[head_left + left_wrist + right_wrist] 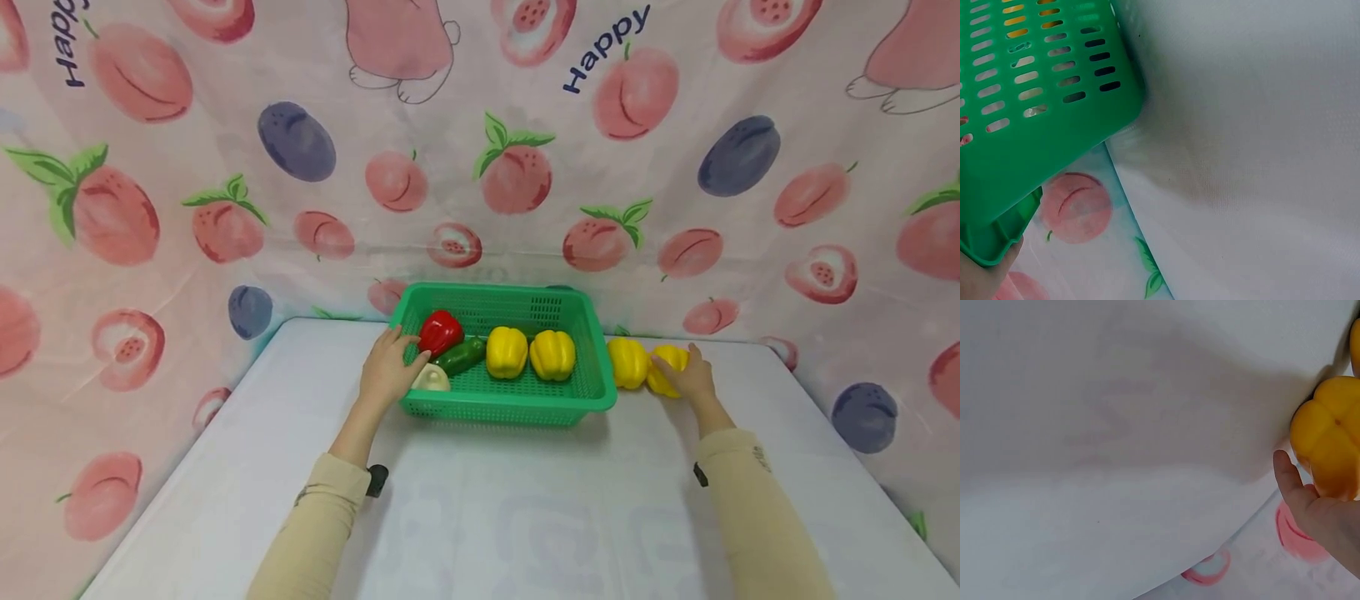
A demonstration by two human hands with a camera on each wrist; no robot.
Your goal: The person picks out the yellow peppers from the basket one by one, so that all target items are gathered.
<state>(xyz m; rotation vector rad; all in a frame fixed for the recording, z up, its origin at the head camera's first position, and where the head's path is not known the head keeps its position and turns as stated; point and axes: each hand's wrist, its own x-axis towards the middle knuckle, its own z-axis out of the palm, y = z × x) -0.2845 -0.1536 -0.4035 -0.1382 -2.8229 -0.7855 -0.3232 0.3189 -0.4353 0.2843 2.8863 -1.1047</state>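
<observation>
Firstly, one outer yellow bell pepper [1327, 434]: held within the right hand [696, 382], thumb and fingers being parted only to its width and curved about its sides, likely because a lobed, rounded body is better steadied from both flanks. Just left of that grip, one inner yellow bell pepper [628, 363] is set, close beside the green basket [510, 403] and perhaps thereby checked from rolling. Farther left, inside the basket, two yellow bell peppers [507, 352] are stood side by side. Just right of the left hand [387, 368], one red bell pepper [441, 332], one cucumber [462, 357] and one cream-white bulb [433, 380], seemingly garlic, are grouped. The left hand is laid over the basket's left rim, presumably for steadying; how tightly its fingers are closed cannot be told. Beneath both hands, a white tabletop [525, 500] is seen; beyond them, a peach-print cloth [645, 96] is hung.
</observation>
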